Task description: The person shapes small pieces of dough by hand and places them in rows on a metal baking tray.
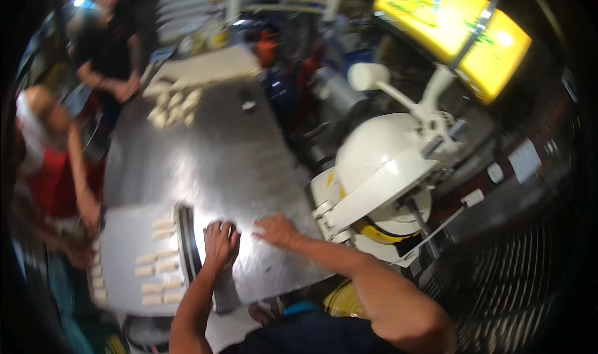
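Observation:
My left hand (220,245) is on the steel table (205,142), its fingers curled just right of a long dark-edged metal bar (185,242); whatever is beneath them, if anything, is hidden. My right hand (274,231) is to its right, fingers loosely spread low over the bright steel, with nothing clear in them. Left of the bar, short pale dough pieces (163,268) lie in pairs on a tray (124,229), with a column of further pieces (98,279) along its left edge.
A co-worker in red (47,173) reaches to the table's left edge; another person in dark clothes (103,58) stands beyond. A dough sheet (205,67) and several lumps (174,105) lie at the far end. A white machine (377,151) borders the right, below a yellow sign (461,24).

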The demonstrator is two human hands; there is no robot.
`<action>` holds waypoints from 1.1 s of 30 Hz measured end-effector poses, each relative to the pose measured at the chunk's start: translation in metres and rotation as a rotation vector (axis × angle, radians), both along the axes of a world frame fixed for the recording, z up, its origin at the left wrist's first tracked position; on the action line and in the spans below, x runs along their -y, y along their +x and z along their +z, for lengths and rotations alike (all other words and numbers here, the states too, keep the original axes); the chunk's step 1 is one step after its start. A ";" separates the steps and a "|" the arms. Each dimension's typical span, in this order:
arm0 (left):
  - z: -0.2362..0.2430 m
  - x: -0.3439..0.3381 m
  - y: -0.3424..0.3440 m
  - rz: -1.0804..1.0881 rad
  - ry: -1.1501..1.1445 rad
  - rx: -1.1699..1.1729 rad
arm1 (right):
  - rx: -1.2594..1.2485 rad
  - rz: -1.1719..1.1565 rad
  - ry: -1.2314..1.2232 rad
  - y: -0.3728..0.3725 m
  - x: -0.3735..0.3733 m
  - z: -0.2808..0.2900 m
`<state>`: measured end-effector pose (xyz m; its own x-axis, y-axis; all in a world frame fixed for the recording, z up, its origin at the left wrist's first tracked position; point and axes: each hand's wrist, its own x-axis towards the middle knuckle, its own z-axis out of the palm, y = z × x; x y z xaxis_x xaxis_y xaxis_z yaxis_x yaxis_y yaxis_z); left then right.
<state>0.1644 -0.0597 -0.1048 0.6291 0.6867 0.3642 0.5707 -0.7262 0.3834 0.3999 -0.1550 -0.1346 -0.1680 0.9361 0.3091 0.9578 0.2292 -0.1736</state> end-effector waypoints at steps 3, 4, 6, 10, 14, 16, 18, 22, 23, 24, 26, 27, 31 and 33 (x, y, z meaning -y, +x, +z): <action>0.005 -0.014 -0.002 -0.077 0.032 -0.056 | -0.180 -0.024 -0.213 0.002 -0.010 0.032; 0.005 -0.018 -0.009 -0.078 -0.022 -0.094 | -0.338 -0.139 -0.486 -0.006 -0.018 0.056; 0.015 -0.007 -0.006 -0.128 0.038 -0.057 | -0.253 -0.088 -0.363 0.002 -0.011 0.059; 0.012 0.013 -0.019 -0.072 0.029 -0.159 | -0.166 -0.028 -0.223 -0.012 0.001 0.043; 0.012 0.008 -0.020 -0.088 0.012 -0.113 | -0.178 0.069 -0.090 -0.005 -0.004 0.040; 0.011 0.017 -0.026 -0.138 0.060 -0.048 | -0.174 0.099 0.004 -0.002 0.001 0.038; 0.009 0.016 -0.027 -0.105 0.040 -0.019 | -0.121 0.110 0.020 -0.002 0.013 0.041; 0.012 0.023 -0.024 -0.032 0.033 -0.121 | -0.118 0.111 -0.036 -0.009 0.011 0.049; 0.012 0.024 -0.026 -0.052 0.031 -0.116 | -0.099 0.112 -0.021 -0.009 0.011 0.051; 0.012 0.027 -0.028 -0.072 0.028 -0.111 | -0.080 0.114 -0.006 -0.009 0.012 0.052; 0.013 0.030 -0.030 -0.092 0.080 -0.051 | -0.046 0.117 0.004 -0.008 0.025 0.054; 0.014 0.027 -0.028 -0.078 0.049 -0.023 | -0.016 0.113 0.010 -0.008 0.026 0.055; 0.011 0.035 -0.036 -0.086 0.080 -0.037 | -0.070 0.096 0.134 -0.015 0.029 0.055; 0.000 0.043 -0.042 -0.076 0.136 -0.011 | -0.141 0.168 0.062 -0.003 0.044 0.039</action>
